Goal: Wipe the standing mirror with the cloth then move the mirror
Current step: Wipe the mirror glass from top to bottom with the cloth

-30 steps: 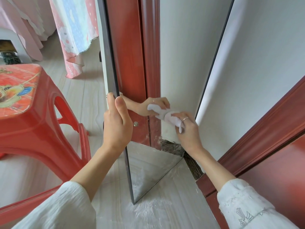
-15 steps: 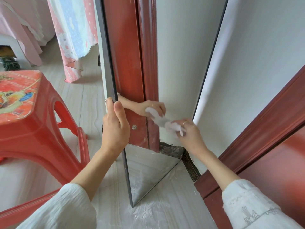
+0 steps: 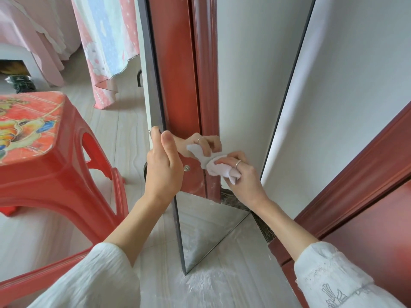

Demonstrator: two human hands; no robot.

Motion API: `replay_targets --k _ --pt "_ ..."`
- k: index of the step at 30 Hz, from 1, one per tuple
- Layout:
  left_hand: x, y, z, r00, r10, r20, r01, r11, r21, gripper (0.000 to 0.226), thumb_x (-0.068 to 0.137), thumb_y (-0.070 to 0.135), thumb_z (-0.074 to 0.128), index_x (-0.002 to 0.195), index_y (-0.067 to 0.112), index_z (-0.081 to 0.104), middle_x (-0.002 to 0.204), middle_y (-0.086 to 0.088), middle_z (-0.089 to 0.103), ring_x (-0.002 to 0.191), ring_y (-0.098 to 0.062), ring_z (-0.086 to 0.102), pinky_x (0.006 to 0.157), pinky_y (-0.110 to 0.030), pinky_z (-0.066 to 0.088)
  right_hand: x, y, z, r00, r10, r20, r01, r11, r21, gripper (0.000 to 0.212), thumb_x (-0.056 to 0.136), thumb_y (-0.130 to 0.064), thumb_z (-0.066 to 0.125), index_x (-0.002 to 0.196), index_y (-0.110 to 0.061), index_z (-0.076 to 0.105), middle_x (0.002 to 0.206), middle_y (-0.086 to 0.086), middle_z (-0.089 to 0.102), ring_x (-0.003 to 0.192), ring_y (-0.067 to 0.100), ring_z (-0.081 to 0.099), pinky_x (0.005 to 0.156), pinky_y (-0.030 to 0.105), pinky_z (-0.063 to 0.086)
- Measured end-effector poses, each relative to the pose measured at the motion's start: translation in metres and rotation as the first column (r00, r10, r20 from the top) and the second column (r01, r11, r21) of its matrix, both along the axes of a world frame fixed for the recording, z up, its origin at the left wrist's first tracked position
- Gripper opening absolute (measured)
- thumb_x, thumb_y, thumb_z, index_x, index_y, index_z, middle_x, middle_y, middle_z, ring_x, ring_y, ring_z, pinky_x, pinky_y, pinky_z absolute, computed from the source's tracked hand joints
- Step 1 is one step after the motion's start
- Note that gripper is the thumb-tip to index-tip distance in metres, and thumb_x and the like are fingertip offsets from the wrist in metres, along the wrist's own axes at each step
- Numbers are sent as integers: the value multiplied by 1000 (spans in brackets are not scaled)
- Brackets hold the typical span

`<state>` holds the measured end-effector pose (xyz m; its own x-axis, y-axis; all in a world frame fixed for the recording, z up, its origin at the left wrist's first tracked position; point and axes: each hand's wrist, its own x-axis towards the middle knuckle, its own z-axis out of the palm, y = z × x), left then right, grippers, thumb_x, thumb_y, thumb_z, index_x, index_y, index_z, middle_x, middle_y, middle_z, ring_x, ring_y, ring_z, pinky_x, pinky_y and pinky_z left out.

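Observation:
The tall standing mirror (image 3: 244, 85) stands on the floor with a thin dark frame, its right edge near the white wall. Its glass reflects a red door frame, a white wall and my hands. My left hand (image 3: 163, 168) grips the mirror's left edge at mid height, thumb on the front. My right hand (image 3: 241, 176) presses a small bunched white cloth (image 3: 219, 168) against the lower glass, near the middle. A ring shows on that hand.
A red plastic stool (image 3: 44, 152) with a printed top stands close on the left. A red door frame (image 3: 355, 185) runs along the right. Pink and patterned fabric (image 3: 104, 41) hangs at the back left. White dust lies on the pale floor (image 3: 211, 283) at the mirror's foot.
My right hand has slid the cloth leftwards across the glass, away from the mirror's right edge. My left hand keeps its grip on the left edge.

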<state>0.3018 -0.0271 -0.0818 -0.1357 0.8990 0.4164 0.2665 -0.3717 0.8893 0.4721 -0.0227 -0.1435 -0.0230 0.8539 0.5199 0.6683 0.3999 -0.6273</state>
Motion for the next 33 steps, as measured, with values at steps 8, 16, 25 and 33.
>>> replay_targets --k 8,16,25,33 --pt "0 -3 2 997 -53 -49 50 997 -66 47 100 20 14 137 -9 21 71 21 14 51 33 34 59 9 29 2 -26 -58 936 175 307 -4 875 -484 25 83 -6 49 97 -5 70 103 7 53 92 22 58 89 32 46" --pt "-4 0 -2 993 -92 -80 88 995 -57 53 100 29 12 141 -4 20 82 23 38 70 33 41 76 7 33 16 -17 20 993 -118 -23 109 965 -238 31 78 8 61 108 1 63 106 15 55 91 20 56 75 -2 39" --pt "-5 -3 2 996 -74 -54 72 997 -40 37 100 25 13 130 17 34 70 21 23 54 30 39 60 8 31 -16 2 64 997 51 -49 -49 998 45 39 71 -24 59 103 -4 67 95 0 49 81 -4 52 79 0 37" --pt "-2 -6 4 991 -122 -48 117 989 -85 49 100 21 12 142 -4 8 71 21 14 50 36 32 58 11 28 -27 -19 -22 988 155 -24 -157 977 -146 26 80 -3 65 102 -15 70 93 -7 51 85 4 53 75 18 47"
